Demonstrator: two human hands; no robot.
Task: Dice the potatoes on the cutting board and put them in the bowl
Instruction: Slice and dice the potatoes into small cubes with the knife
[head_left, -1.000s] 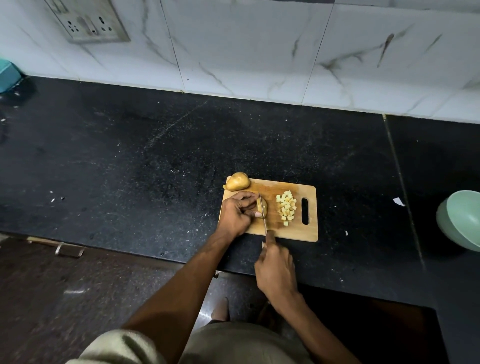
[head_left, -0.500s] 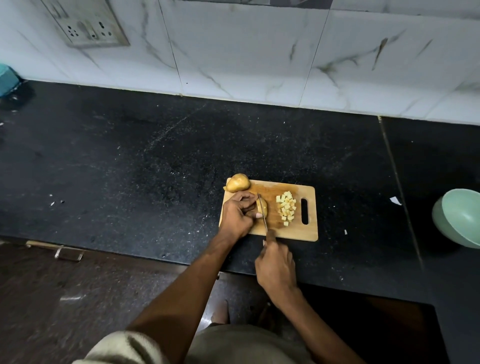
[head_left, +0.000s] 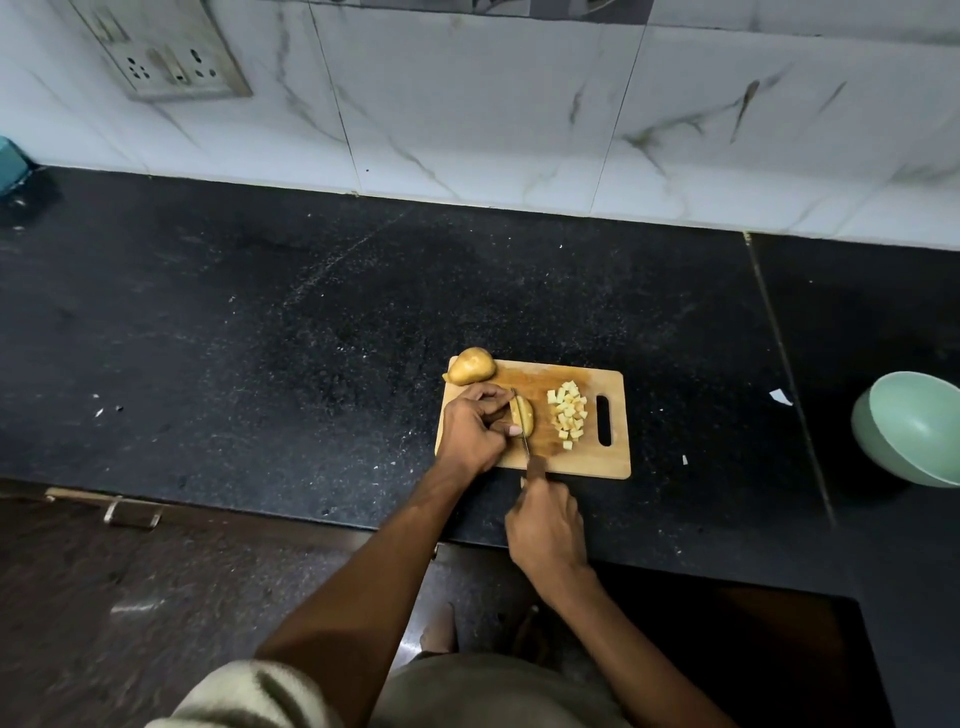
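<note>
a wide black speckled stone countertop (head_left: 260, 322) runs along a wall of white marble-look tiles (head_left: 467, 104), with a grey socket plate (head_left: 161, 52) set in the tiles near the counter's far left. a pale green round bowl (head_left: 911, 428) sits tilted at the right edge of the counter, well apart from everything else. near the front edge of the counter, about mid-width, lies a rectangular wooden cutting board (head_left: 582, 465) with a slot handle at its right end.

the left hand (head_left: 475, 428) rests on the left half of the board, fingers curled down over a cut yellow-skinned potato piece (head_left: 524, 415), pinning it in place. the right hand (head_left: 545, 525) hovers just off the board's front edge, wrapped round the dark handle of a thin-bladed kitchen knife (head_left: 522, 423); the blade points away from the person and stands in the potato piece, right beside the left fingertips. a whole brown-yellow potato (head_left: 470, 366) sits on the board's far left corner, partly overhanging the edge. a small heap of pale yellow potato cubes (head_left: 567, 418) lies on the right half of the board, just left of the handle slot. a tiny white scrap (head_left: 781, 397) lies on the counter between board and bowl. a teal object (head_left: 10, 163) peeks in at the counter's far left edge.
</note>
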